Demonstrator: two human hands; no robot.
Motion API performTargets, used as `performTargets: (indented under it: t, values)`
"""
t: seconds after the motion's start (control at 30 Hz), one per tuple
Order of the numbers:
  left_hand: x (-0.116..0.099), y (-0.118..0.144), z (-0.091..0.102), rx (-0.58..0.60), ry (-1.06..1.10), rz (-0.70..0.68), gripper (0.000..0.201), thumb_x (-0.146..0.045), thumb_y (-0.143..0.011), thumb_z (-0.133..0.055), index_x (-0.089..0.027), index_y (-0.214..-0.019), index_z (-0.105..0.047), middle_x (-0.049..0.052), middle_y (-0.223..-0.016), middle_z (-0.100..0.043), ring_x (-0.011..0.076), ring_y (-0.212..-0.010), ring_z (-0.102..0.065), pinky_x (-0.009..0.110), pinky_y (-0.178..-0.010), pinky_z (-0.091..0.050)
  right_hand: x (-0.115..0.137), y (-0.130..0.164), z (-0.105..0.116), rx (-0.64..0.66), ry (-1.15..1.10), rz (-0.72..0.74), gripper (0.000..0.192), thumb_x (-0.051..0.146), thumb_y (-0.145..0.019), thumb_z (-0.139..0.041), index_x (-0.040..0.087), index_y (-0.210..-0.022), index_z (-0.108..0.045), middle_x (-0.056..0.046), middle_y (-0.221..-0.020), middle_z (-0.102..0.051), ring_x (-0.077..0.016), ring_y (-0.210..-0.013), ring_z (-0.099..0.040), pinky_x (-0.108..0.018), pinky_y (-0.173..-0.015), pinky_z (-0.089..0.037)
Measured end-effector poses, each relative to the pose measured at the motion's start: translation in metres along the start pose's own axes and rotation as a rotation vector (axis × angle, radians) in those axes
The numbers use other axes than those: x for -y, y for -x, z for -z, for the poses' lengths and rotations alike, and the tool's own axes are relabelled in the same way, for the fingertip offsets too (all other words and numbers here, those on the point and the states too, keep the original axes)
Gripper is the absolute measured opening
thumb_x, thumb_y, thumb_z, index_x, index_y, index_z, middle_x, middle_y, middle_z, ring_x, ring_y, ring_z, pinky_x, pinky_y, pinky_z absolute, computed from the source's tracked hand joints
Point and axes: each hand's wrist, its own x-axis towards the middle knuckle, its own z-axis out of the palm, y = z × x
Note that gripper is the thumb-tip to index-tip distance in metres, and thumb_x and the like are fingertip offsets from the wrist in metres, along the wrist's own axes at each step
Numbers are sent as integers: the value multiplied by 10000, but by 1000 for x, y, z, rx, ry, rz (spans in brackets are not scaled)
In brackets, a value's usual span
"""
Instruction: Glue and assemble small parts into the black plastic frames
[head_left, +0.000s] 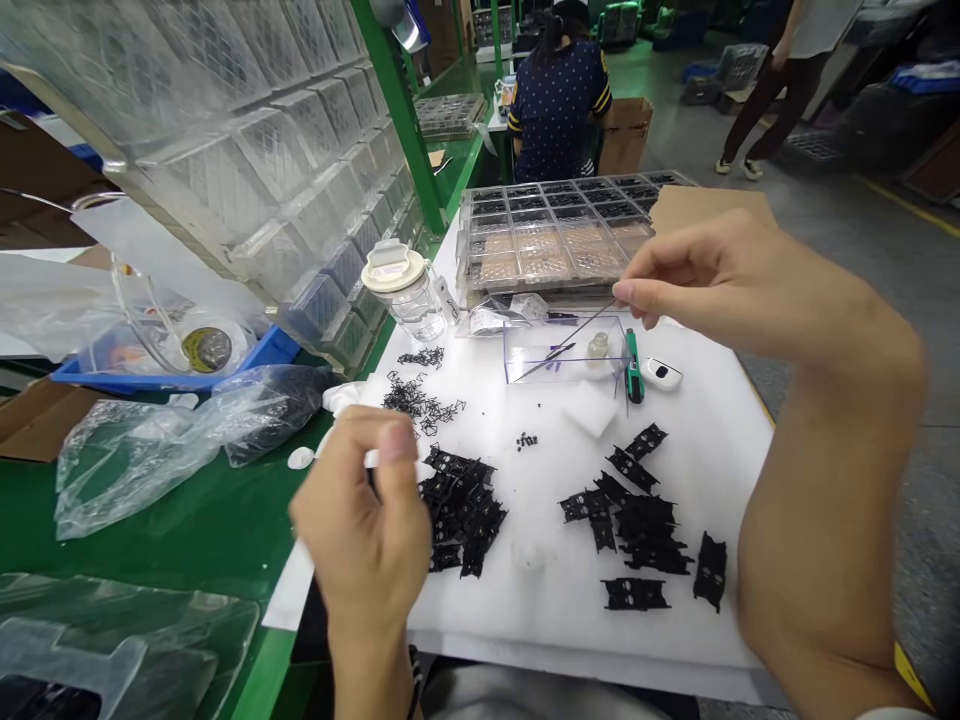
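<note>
My right hand (pixel 720 285) is raised over the back right of the white work surface (pixel 517 620). Between thumb and fingertips it pinches a thin dark rod (pixel 581 330), which slants down left across a clear plastic box (pixel 517 350). My left hand (pixel 364 520) is closed at the front left, thumb against the curled fingers; whatever it may hold is hidden. Beside it lies a heap of flat black plastic parts (pixel 465 510). A second group of these black parts (pixel 649 525) spreads at the right. Tiny black pieces (pixel 527 440) sit between the heaps, and small black wire-like frames (pixel 420 400) lie behind my left hand.
A lidded clear jar (pixel 409 295) and a compartment case (pixel 555 235) stand at the back. A green cutter (pixel 634 365), a white oval device (pixel 663 374) and white foam (pixel 590 408) lie near the box. Stacked clear bins (pixel 285 150) rise at left. Another person (pixel 562 100) sits beyond.
</note>
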Motion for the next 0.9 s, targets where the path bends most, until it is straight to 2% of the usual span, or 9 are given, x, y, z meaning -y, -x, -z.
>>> performTargets:
  t: [0.07,0.13,0.33,0.6,0.7,0.77,0.9]
  values:
    - [9,4,-5,142,-34,-44,126,-112,-978,-620,-218,-913,-604,14,-852,-632,171,-793,-600,335,-707,-472,0,-1,-2,15,-8,-9,200,333,-919,-671,198,-791,-745,-31,-709,-666,-152,-625,-574,-300,-512,-393]
    - [15,6,-10,186,-33,-89,127,-100,-929,-701,-208,-932,-636,27,-887,-663,189,-849,-631,339,-760,-501,0,-1,-3,16,-13,-10,209,337,-922,-670,198,-782,-739,-28,-704,-665,-149,-618,-568,-302,-511,-391]
    - [22,8,-16,188,-58,-62,118,-86,-930,-703,-201,-914,-681,47,-914,-699,201,-888,-659,343,-805,-522,1,0,-4,13,-14,-11,218,360,-937,-659,216,-801,-752,-30,-730,-677,-174,-651,-600,-319,-555,-407]
    - [23,15,-21,228,-47,-5,92,-118,-946,-688,-206,-923,-699,38,-918,-718,190,-877,-669,324,-798,-533,4,-1,-6,46,-31,-25,226,369,-939,-640,215,-816,-752,-37,-777,-703,-187,-703,-631,-318,-580,-431]
    - [25,13,-18,216,-46,27,91,-139,-943,-693,-212,-890,-706,27,-898,-728,191,-854,-679,318,-762,-534,5,-1,-7,49,-20,-33,230,369,-939,-635,218,-805,-746,-34,-775,-701,-183,-700,-619,-316,-579,-425]
    - [26,6,-9,111,-67,71,105,-148,-949,-680,-213,-870,-706,22,-873,-724,194,-825,-674,328,-748,-528,4,-1,-6,42,-21,-36,233,375,-938,-637,216,-811,-749,-37,-777,-701,-186,-703,-620,-316,-584,-427]
    - [20,-11,12,-389,-129,124,177,-140,-978,-570,-210,-854,-675,14,-816,-640,205,-787,-615,383,-741,-485,4,-1,-6,35,-22,-31,239,389,-936,-649,213,-809,-749,-32,-747,-688,-178,-670,-603,-314,-569,-412]
